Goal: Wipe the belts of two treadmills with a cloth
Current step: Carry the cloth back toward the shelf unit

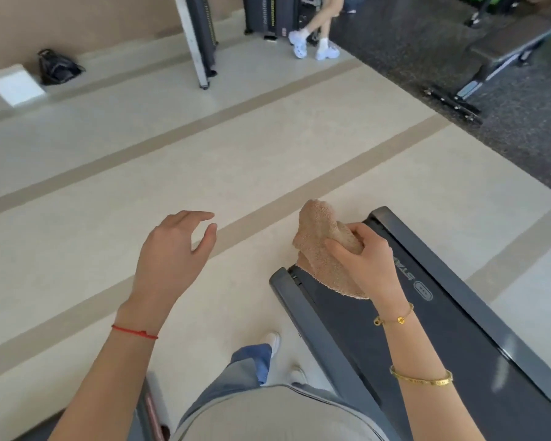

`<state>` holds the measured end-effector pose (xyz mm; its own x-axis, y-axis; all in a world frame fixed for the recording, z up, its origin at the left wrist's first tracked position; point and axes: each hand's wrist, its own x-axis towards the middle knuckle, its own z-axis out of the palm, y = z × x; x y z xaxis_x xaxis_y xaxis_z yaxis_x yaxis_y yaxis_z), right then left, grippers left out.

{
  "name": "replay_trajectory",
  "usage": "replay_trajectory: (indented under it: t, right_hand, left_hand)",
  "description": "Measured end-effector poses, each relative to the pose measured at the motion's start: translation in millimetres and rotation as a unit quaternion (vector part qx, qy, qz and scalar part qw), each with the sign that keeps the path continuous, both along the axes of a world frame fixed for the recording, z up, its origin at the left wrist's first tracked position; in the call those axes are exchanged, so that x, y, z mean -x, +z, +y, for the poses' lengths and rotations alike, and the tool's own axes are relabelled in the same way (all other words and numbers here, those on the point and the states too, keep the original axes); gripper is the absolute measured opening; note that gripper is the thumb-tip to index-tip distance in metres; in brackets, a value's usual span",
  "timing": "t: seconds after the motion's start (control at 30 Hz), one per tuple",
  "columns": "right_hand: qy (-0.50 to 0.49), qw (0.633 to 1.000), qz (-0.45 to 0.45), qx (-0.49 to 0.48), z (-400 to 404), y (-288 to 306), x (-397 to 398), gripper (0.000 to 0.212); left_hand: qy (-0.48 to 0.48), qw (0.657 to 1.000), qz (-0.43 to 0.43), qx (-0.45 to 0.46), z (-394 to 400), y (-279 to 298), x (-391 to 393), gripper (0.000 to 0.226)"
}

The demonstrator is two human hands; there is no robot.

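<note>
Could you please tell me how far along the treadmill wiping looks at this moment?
Nothing shows as finished: the belt carries no visible wipe marks either way. In hand: the right hand grips the bunched tan cloth over the rear end of the right treadmill, while the left hand hangs empty and open. Left: probably most of this belt, plus the second machine, only an edge visible at bottom left.

Pale floor (204,173) with tan stripes (331,173), dark rubber mat (427,43), black bench (503,55), beige wall (77,23).
</note>
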<state>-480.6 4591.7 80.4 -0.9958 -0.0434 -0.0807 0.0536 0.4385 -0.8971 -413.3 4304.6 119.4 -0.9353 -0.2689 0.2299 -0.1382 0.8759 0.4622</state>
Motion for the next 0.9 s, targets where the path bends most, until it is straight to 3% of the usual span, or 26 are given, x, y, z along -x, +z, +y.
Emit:
replay_trajectory:
  t: [0.47, 0.7, 0.9]
  right_hand:
    - [0.230, 0.972, -0.048, 0.018, -92, -12, -29, 0.016]
    - [0.327, 0.943, -0.065, 0.013, -214, -23, -18, 0.020]
    - [0.399, 0.915, -0.046, 0.024, -371, -12, -1, 0.016]
  left_hand:
    - [0.268, 0.960, -0.016, -0.077, -28, -17, -167, 0.027]
    - [0.370, 0.925, 0.004, -0.085, -104, -31, -199, 0.028]
    - [0.429, 0.900, 0.028, -0.073, -222, -19, -199, 0.027]
